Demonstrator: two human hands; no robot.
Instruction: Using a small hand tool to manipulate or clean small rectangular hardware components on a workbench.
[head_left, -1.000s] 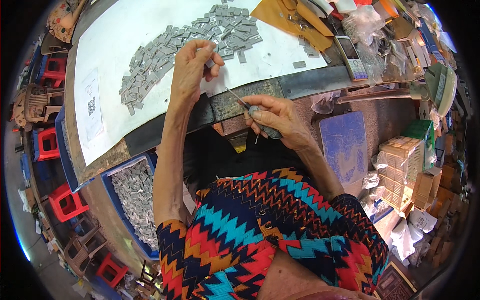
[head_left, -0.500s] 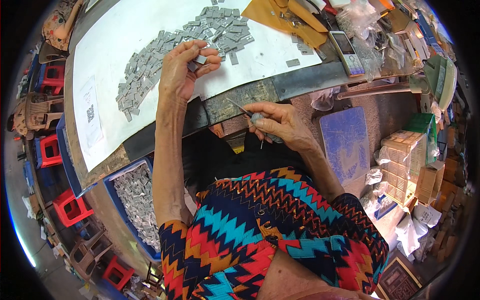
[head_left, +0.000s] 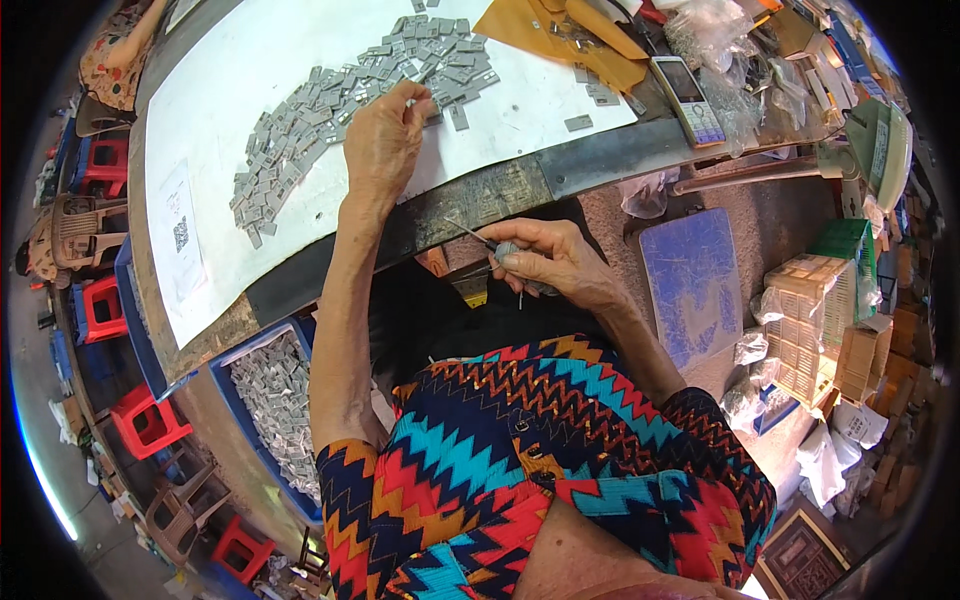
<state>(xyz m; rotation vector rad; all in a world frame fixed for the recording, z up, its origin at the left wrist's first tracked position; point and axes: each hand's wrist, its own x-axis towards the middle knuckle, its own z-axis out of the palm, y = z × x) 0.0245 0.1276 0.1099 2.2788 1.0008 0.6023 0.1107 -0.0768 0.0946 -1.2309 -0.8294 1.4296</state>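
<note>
Many flat grey rectangular pieces (head_left: 315, 120) lie in a curved heap on a white sheet (head_left: 215, 120) covering the table. My left hand (head_left: 388, 140) is at the heap's near edge, back turned up, with thumb and fingers pinched together. Whatever is between those fingertips is hidden. Just off the table's front edge, my right hand (head_left: 560, 262) is closed around a thin pointed tool (head_left: 466, 231). Its narrow metal shaft points up and left, and the handle looks wrapped in grey; its exact kind is unclear.
A blue bin (head_left: 240, 410) full of similar pieces stands below the table at left. Toward the right lie a brown paper wrapper (head_left: 520, 35), a keypad phone (head_left: 690, 100) and clear plastic bags. A lamp (head_left: 880, 150) juts past the table's right end, above a blue-topped stool (head_left: 690, 285).
My left hand has turned from palm partly showing, with a grey piece in it, to back up, and moved slightly right onto the heap's edge. My right hand keeps the tool, nearly still.
</note>
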